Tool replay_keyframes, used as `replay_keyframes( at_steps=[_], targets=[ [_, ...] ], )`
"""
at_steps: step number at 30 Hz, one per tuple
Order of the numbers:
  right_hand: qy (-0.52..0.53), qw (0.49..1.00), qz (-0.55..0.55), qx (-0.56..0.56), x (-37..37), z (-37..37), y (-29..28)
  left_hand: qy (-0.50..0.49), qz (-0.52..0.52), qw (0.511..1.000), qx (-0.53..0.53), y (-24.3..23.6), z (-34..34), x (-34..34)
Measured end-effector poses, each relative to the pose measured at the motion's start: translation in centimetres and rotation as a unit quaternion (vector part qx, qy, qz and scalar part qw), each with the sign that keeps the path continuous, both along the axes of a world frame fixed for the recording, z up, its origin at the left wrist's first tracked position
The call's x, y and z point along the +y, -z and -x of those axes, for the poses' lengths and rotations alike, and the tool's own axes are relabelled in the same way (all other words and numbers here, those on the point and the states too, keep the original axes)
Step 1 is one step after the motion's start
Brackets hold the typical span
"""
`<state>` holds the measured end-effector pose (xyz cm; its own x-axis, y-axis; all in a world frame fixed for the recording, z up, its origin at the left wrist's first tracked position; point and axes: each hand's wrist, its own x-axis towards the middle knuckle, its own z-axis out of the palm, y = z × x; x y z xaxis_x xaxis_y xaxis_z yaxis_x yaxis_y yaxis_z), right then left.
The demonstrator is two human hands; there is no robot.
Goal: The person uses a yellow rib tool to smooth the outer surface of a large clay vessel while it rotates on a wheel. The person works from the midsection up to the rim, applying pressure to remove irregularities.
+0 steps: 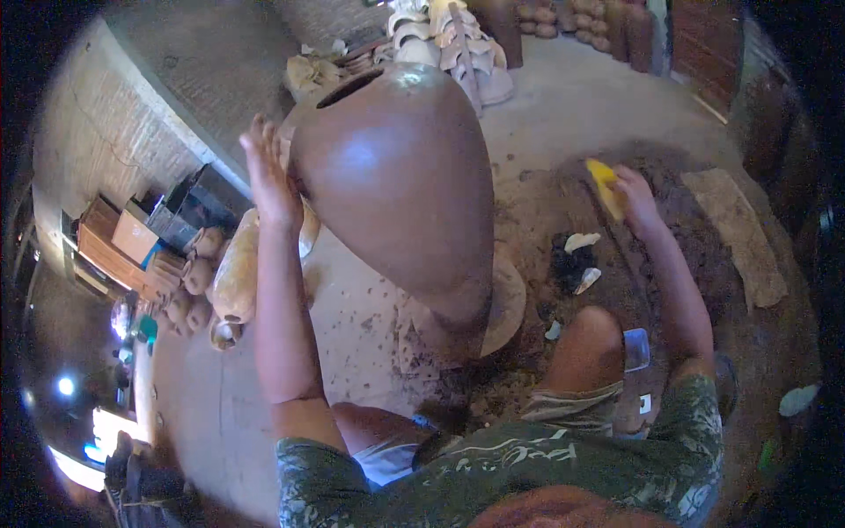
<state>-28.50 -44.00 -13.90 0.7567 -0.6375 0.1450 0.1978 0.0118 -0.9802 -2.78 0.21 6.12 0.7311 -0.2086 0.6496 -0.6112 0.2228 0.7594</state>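
Observation:
A large brown clay jar [400, 167] stands before me, broad at the top and tapering to a narrow foot. Its dark mouth shows at the upper left. Beneath it lies a round pale disc [509, 304]. My left hand [271, 176] is raised at the jar's left side near the rim, fingers stretched out and palm toward the wall; whether it touches, I cannot tell. Off to the right, away from the jar, my right hand [638, 204] grips a thin yellow scraper-like piece [606, 183]. The jar hides its own far side.
Pale shards [582, 242] lie on dark, clay-smeared ground between the jar and my right arm. A flat board [738, 233] is farther right. Several clay pots [198, 273] and a mottled cylinder [236, 273] are at the left. Stacked curved clay pieces [440, 40] stand behind the jar.

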Motion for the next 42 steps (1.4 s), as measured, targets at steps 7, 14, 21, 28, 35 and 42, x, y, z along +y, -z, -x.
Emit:
replay_keyframes(
  at_steps=[7, 14, 21, 28, 35, 42],
  targets=[
    [0.104, 0.846, 0.509, -0.12, 9.3, -11.9, -19.7, 0.124, 0.021, 0.986, 0.107, 7.6, -4.0, 1.0],
    [0.084, 0.803, 0.582, -0.1, 16.1, -12.0, -20.5, 0.118, 0.083, 0.976, 0.165, 9.6, -2.0, -0.6],
    [0.076, 0.626, 0.707, -0.321, 20.5, -8.7, -16.9, 0.092, 0.095, 0.981, 0.14, 8.9, 0.1, -1.2],
    [0.131, 0.835, 0.529, -0.072, 11.9, -14.1, -19.9, 0.046, 0.081, 0.99, 0.101, 10.2, 1.2, -2.9],
    [0.069, 0.665, 0.695, -0.264, 25.6, -9.8, -18.0, -0.126, 0.058, 0.989, 0.043, 11.3, 0.9, -1.9],
    [0.182, 0.781, 0.589, -0.101, 15.6, -12.5, -22.6, -0.064, 0.003, 0.997, 0.045, 10.1, -1.3, -0.1]
  ],
)
